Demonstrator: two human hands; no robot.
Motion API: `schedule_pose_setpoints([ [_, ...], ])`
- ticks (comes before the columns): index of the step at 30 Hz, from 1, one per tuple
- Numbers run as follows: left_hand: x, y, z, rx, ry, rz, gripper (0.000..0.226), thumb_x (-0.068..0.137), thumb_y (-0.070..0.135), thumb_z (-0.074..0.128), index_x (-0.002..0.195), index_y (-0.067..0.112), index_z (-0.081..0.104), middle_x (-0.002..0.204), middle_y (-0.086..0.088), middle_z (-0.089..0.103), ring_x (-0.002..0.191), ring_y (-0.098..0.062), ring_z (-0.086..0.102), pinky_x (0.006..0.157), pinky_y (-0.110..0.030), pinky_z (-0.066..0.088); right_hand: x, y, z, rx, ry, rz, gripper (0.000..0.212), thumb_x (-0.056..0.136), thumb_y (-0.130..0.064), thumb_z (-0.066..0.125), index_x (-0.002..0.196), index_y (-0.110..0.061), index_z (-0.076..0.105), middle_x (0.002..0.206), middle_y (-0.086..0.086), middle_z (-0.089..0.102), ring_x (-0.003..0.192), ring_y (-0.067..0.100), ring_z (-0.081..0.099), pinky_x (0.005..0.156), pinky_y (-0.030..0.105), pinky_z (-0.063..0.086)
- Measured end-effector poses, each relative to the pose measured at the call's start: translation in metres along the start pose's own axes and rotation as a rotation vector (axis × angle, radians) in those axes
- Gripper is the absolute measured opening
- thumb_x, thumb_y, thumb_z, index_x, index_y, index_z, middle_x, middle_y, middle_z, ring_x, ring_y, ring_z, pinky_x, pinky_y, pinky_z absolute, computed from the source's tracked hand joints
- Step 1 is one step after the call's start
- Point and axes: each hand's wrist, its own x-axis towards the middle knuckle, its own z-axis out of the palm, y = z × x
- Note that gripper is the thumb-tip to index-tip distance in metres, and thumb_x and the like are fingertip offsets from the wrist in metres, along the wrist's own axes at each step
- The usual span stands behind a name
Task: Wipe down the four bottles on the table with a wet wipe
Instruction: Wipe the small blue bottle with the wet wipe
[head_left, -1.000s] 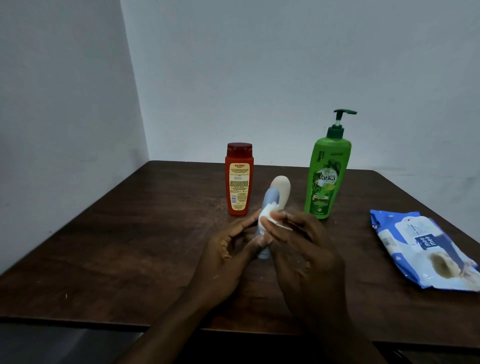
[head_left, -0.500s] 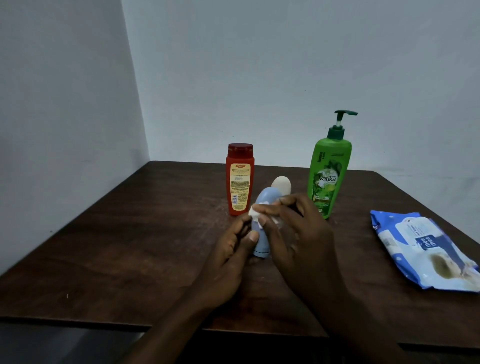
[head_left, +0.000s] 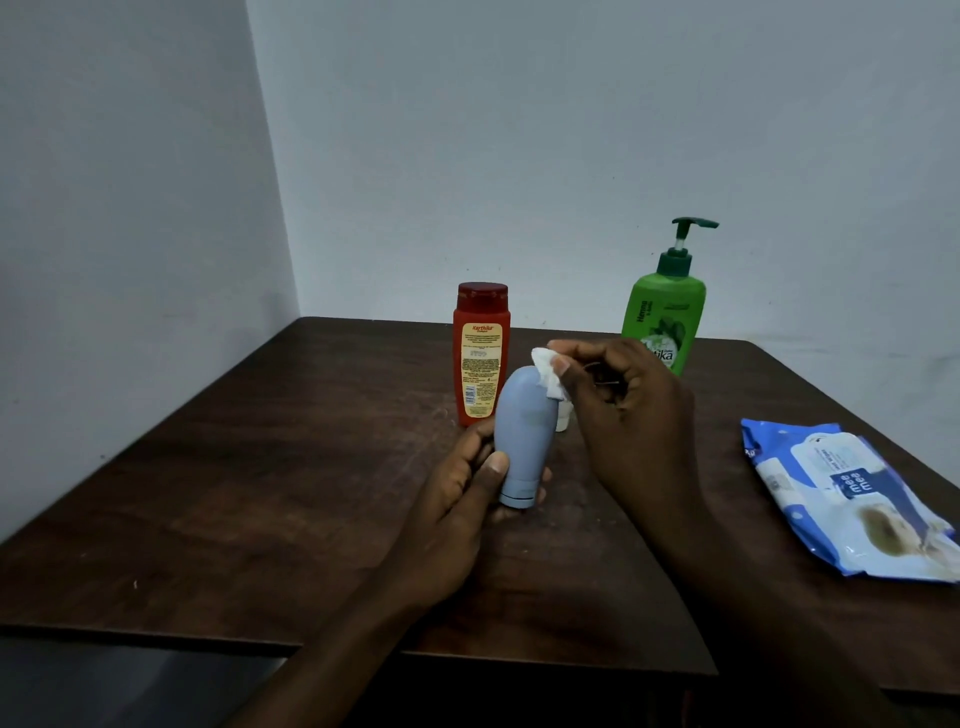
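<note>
Above the dark table (head_left: 311, 467), just in front of the red bottle (head_left: 480, 358), I see the left hand (head_left: 467, 499) gripping the blue bottle (head_left: 522, 436) low while the right hand (head_left: 634, 415) pinches the wet wipe (head_left: 548, 371) against its top; hard rubbing could lever it loose.

The white bottle (head_left: 563, 419) is almost wholly hidden behind the right hand (head_left: 628, 410) and the blue bottle (head_left: 522, 431); only a small pale patch shows. The green pump bottle (head_left: 667, 312) loses its lower body and the start of its label word behind the same hand. The red bottle (head_left: 480, 353) has its lower right corner covered by the blue bottle, and its fine print is too small to read. The wet wipe (head_left: 548, 371) is partly bunched under the right fingers, extent unclear. The left hand (head_left: 462, 499) passes its fingers behind the blue bottle, only tips showing. The wipes pack (head_left: 841, 499) is cut by the right edge; both forearms run off the bottom edge.
</note>
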Motion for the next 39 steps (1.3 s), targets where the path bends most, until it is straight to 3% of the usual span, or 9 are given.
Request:
schedule_pose_setpoints([
  [7,-0.001,-0.001,0.0,-0.064,0.036,0.0,0.032,0.102,0.03,0.047,0.125,0.045,0.062,0.125,-0.003,0.069,0.114,-0.027,0.068,0.087,-0.03,0.058,-0.027,0.011,0.008,0.135,0.016,0.141,0.017,0.091,-0.013,0.07,0.105,-0.023,0.072,0.101,-0.008,0.073,0.093,0.005,0.07,0.081,0.031,0.06],
  [10,-0.002,0.0,-0.001,-0.09,0.056,-0.002,0.032,0.1,0.029,0.047,0.122,0.046,0.063,0.125,0.004,0.069,0.115,-0.023,0.068,0.085,-0.03,0.059,-0.044,0.012,0.008,0.157,0.02,0.138,0.025,0.091,-0.01,0.07,0.109,-0.027,0.069,0.106,-0.009,0.071,0.1,0.004,0.069,0.085,0.027,0.059],
  [13,-0.003,0.0,-0.001,-0.09,0.081,-0.006,0.029,0.104,0.028,0.045,0.13,0.034,0.055,0.126,0.005,0.069,0.115,-0.022,0.067,0.083,-0.031,0.059,-0.056,0.01,0.007,0.113,0.021,0.05,0.034,0.087,-0.005,0.074,0.112,-0.027,0.067,0.11,-0.013,0.066,0.106,0.007,0.066,0.086,0.026,0.057],
  [21,-0.001,0.0,-0.005,0.074,0.147,0.027,0.029,0.108,0.021,0.037,0.128,0.039,0.049,0.114,0.029,0.068,0.106,-0.002,0.068,0.075,-0.019,0.057,-0.08,0.007,0.002,0.039,-0.069,-0.071,0.034,0.078,-0.003,0.08,0.105,-0.023,0.073,0.105,-0.014,0.065,0.099,0.003,0.065,0.082,0.013,0.051],
  [26,0.0,-0.001,-0.003,0.016,0.14,-0.023,0.036,0.106,0.025,0.044,0.137,0.042,0.049,0.13,0.018,0.064,0.116,-0.008,0.066,0.079,-0.023,0.058,-0.088,0.007,0.001,0.037,-0.114,-0.11,0.039,0.073,0.001,0.084,0.102,-0.022,0.075,0.104,-0.006,0.068,0.098,0.002,0.066,0.08,0.009,0.05],
  [31,-0.001,0.004,-0.002,-0.021,0.074,-0.079,0.033,0.094,0.043,0.057,0.118,0.065,0.058,0.122,0.025,0.066,0.115,-0.01,0.067,0.079,-0.026,0.059,-0.064,0.008,-0.005,0.033,-0.048,-0.092,0.025,0.082,-0.009,0.079,0.106,-0.017,0.076,0.108,-0.009,0.068,0.104,0.006,0.066,0.085,0.024,0.056],
  [36,0.0,0.003,0.0,0.014,0.069,-0.07,0.042,0.091,0.05,0.064,0.13,0.059,0.051,0.126,0.023,0.064,0.115,-0.01,0.066,0.076,-0.023,0.058,-0.029,0.008,-0.007,0.048,-0.058,-0.061,0.025,0.088,-0.011,0.074,0.113,-0.017,0.074,0.112,-0.009,0.07,0.106,0.002,0.066,0.087,0.025,0.057],
  [39,0.001,0.004,-0.001,0.011,0.075,-0.07,0.043,0.088,0.051,0.066,0.127,0.062,0.052,0.124,0.025,0.064,0.114,-0.007,0.066,0.075,-0.022,0.058,-0.015,0.007,-0.005,0.052,-0.119,-0.045,0.028,0.091,-0.008,0.069,0.118,-0.015,0.073,0.119,-0.006,0.07,0.114,0.005,0.064,0.094,0.03,0.056],
])
